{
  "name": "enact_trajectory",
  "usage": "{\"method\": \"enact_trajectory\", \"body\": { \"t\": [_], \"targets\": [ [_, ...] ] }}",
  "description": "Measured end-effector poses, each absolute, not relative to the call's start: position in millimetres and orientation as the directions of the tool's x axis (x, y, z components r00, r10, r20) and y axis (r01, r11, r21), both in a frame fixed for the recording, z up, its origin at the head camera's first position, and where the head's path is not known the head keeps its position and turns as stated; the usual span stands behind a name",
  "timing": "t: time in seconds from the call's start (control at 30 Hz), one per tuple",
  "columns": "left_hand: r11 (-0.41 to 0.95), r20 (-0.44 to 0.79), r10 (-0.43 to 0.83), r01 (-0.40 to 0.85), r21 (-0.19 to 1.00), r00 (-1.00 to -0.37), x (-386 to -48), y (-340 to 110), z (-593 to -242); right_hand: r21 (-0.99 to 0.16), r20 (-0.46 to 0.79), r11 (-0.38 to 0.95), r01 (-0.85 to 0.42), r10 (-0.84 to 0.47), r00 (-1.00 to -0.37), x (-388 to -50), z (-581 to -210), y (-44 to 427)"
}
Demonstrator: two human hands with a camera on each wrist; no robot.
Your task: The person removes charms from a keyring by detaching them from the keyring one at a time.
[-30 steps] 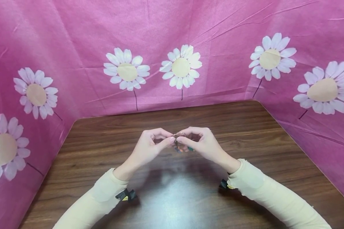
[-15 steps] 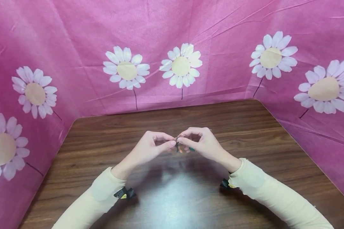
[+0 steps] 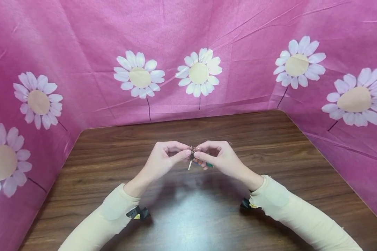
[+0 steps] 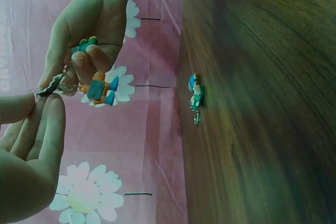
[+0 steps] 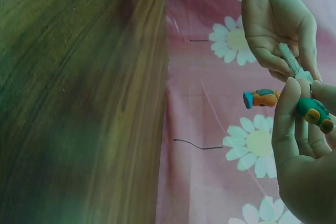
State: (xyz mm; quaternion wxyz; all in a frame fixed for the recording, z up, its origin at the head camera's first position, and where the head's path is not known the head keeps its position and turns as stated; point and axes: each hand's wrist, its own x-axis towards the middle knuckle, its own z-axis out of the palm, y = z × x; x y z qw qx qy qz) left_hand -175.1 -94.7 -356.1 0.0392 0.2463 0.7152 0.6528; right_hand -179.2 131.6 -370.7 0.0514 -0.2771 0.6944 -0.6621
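I see both hands together in mid-air over the table (image 3: pixel 91 167); the left hand (image 3: pixel 164 158) pinches one side of a key ring (image 4: pixel 51 85) between thumb and fingertips, and the right hand (image 3: pixel 221 158) pinches it from the other side, so the fingertips all but meet there; which finger bears on which link I cannot tell from here. What changes for me over the last second is the key (image 3: pixel 190 165); its pale blade now sticks out below the fingertips in the head view, slanting down, where the two earlier looks show no such blade standing clear; the hands themselves hardly shift. My right wrist view agrees, with the blade pointing toward the left palm; an orange toy (image 5: pixel 265 98) with blue feet hangs near it, and a green toy (image 5: pixel 315 113) lies against the right hand's fingers. I judge that the key is swinging round at the ring and that the work there is unfinished; key and toys seem to be one bundle, though the joins are too small for me to be sure. Another toy (image 4: pixel 196 95), green and blue, lies on the table apart from both hands; pink cloth (image 3: pixel 163 21) stands behind.
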Motion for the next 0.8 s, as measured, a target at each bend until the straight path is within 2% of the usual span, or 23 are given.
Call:
{"method": "enact_trajectory", "body": {
  "t": [0.27,0.57,0.8],
  "targets": [
    [0.057,0.215,0.431,0.264,0.963,-0.876,-173.6,-96.9,-356.0,-0.948,0.290,-0.010,-0.318,-0.439,-0.851,-178.9,-374.0,131.4],
    [0.051,0.281,0.442,0.337,0.940,-0.852,-174.5,-98.8,-352.8,-0.949,0.263,0.034,-0.312,-0.453,-0.852,-179.0,-367.8,134.2],
    [0.156,0.277,0.464,0.386,0.909,-0.841,-175.1,-98.8,-351.7,-0.945,0.275,0.030,-0.326,-0.465,-0.841,-181.4,-365.6,137.1]
  ]
}}
